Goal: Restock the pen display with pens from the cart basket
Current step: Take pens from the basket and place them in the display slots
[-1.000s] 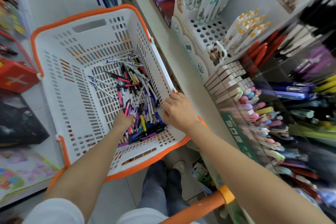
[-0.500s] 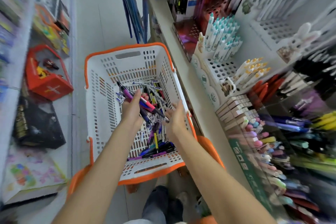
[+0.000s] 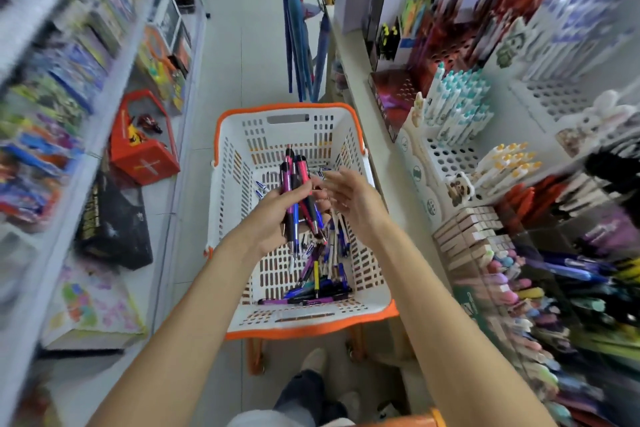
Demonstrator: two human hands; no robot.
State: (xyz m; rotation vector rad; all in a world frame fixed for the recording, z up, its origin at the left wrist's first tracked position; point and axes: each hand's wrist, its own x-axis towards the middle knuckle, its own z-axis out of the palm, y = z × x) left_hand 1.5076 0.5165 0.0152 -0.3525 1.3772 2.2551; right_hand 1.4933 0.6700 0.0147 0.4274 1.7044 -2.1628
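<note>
A white cart basket (image 3: 239, 191) with an orange rim stands in the aisle below me. My left hand (image 3: 277, 215) grips a bunch of pens (image 3: 298, 191), pink, black and blue, held upright above the basket. My right hand (image 3: 349, 198) hovers just right of the bunch with its fingers spread and relaxed, holding nothing. More loose pens (image 3: 318, 281) lie in a heap in the basket's near right corner. The pen display (image 3: 460, 135) with white holders and rows of pens fills the shelf at the right.
A red carry box (image 3: 142, 149) and a dark bag (image 3: 114, 229) sit on the floor at the left, below a blurred shelf of goods. Blue umbrellas (image 3: 298, 45) hang beyond the basket. Boxed erasers (image 3: 467, 232) and colourful pens (image 3: 554, 288) crowd the near right shelf.
My left hand has lifted a bunch of pens out of the basket and turned it upright. My right hand has left the basket rim and opened beside the bunch. The view tilted up.
</note>
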